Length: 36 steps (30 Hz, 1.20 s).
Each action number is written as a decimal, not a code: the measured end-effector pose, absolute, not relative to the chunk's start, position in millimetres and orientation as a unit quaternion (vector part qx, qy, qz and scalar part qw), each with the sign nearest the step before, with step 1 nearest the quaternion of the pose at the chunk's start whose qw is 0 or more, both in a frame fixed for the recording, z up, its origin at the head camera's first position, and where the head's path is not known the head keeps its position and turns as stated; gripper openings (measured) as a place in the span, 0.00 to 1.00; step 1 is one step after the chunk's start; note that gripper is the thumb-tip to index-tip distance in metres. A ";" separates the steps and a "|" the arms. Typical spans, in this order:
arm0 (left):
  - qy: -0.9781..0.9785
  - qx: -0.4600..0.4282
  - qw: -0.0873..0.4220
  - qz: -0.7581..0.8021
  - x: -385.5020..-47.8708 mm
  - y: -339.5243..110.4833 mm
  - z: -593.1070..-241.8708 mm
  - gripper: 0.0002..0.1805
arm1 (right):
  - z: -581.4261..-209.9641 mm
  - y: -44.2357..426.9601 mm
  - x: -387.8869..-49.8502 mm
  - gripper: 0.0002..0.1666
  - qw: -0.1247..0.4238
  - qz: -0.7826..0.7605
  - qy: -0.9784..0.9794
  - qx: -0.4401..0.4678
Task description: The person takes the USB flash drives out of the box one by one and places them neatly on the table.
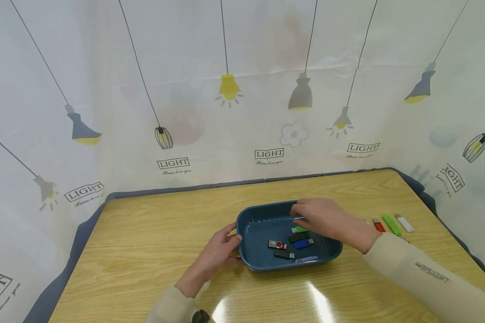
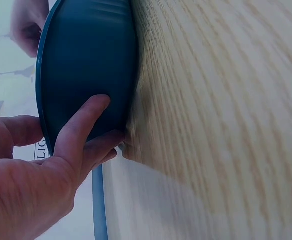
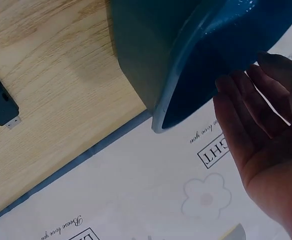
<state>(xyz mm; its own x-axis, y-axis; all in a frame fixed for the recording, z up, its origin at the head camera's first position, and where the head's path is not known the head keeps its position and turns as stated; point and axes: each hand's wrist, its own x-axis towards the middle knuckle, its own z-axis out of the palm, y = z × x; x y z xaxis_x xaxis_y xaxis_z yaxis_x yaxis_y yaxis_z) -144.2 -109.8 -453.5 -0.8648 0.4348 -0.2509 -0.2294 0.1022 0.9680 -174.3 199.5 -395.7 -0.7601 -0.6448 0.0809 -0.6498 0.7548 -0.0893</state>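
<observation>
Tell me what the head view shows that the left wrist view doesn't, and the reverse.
Only the head view: USB sticks inside the tray, and a white USB stick on the table.

Only the left wrist view: the tray's broad outer wall close up, a fingertip against it.

Both: the tray, left hand, right hand and table.

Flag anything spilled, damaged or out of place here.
Nothing stands out. The blue tray shows no visible damage. The USB sticks inside it lie at mixed angles, and others lie on the table to its right, but none looks broken.
</observation>
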 end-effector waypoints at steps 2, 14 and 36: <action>0.700 0.072 0.248 0.665 -144.5 -109.4 -453.9 0.32 | -397.9 196.1 -178.6 0.07 0.004 0.047 -0.939 0.342; 0.696 0.070 0.250 0.669 -143.9 -109.0 -453.2 0.32 | -411.8 182.5 -193.4 0.10 -0.055 0.012 -0.943 0.329; 0.692 0.077 0.249 0.673 -142.5 -109.0 -452.1 0.32 | -424.9 177.1 -197.8 0.04 -0.098 -0.027 -0.944 0.313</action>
